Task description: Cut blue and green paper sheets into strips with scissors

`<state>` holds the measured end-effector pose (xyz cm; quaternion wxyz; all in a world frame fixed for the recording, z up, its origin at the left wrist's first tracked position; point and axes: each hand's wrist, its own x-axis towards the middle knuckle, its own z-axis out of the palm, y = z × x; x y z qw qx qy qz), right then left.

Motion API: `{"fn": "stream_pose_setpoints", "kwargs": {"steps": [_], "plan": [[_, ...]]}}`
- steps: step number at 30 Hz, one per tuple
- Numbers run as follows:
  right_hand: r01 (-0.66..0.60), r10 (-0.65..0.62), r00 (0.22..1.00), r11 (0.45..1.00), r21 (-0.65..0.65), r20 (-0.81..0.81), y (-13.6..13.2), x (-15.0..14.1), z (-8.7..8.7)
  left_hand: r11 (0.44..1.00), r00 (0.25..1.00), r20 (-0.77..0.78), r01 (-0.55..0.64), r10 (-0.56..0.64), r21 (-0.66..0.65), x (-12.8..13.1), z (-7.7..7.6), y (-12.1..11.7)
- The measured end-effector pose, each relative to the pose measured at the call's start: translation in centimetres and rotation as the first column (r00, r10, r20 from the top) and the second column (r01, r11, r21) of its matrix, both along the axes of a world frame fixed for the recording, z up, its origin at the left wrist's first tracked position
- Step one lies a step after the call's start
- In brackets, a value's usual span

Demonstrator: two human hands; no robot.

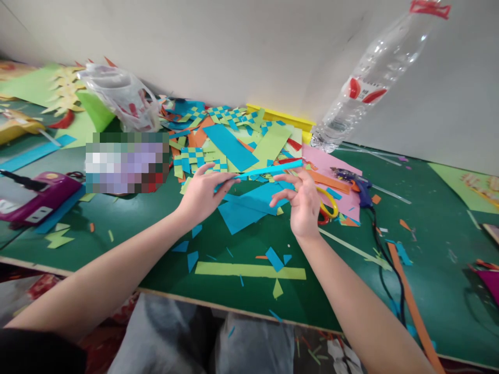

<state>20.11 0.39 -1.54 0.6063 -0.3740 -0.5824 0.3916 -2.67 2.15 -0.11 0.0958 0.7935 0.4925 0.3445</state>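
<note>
My left hand [197,197] pinches one end of a folded blue paper strip [268,168], which it holds above the table. The strip's far end reaches over to my right hand [306,210]. My right hand's fingers are apart and curved just below that end; whether a fingertip touches it I cannot tell. Under the hands lie blue paper sheets [239,214]. Closer to me a light green paper strip [249,270] lies flat, with a small blue scrap [275,258] on it.
Woven paper pieces [191,161] and offcuts are heaped at the back. Scissors with yellow and red handles [330,202] and a blue glue gun [362,191] with a cord lie right. A plastic bottle [366,88] stands behind. A purple power strip [42,200] sits left.
</note>
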Motion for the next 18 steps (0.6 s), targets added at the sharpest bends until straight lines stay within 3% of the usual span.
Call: {"fn": "stream_pose_setpoints", "kwargs": {"steps": [3,6,8,13,18], "plan": [[0.045,-0.046,0.994,0.999,0.013,0.104,0.14,-0.23,-0.24,0.981,0.956,0.288,0.008,0.049,-0.194,0.15,0.32,-0.02],[0.041,-0.045,0.962,0.999,0.021,0.269,0.18,-0.48,-0.40,0.928,0.805,0.587,0.146,0.090,-0.343,0.43,0.31,0.07],[0.000,-0.004,0.926,1.000,0.012,0.377,0.04,-0.64,-0.35,0.896,0.710,0.696,0.235,0.107,-0.377,0.57,0.11,0.17],[-0.106,0.094,0.881,0.994,0.000,0.463,-0.50,-0.94,0.06,0.834,0.622,0.776,0.372,0.103,-0.408,0.72,-0.18,0.06],[-0.168,0.130,0.814,0.986,0.015,0.566,-0.57,-1.02,0.01,0.772,0.666,0.743,0.439,0.063,-0.459,0.96,-0.04,-0.20]]}}
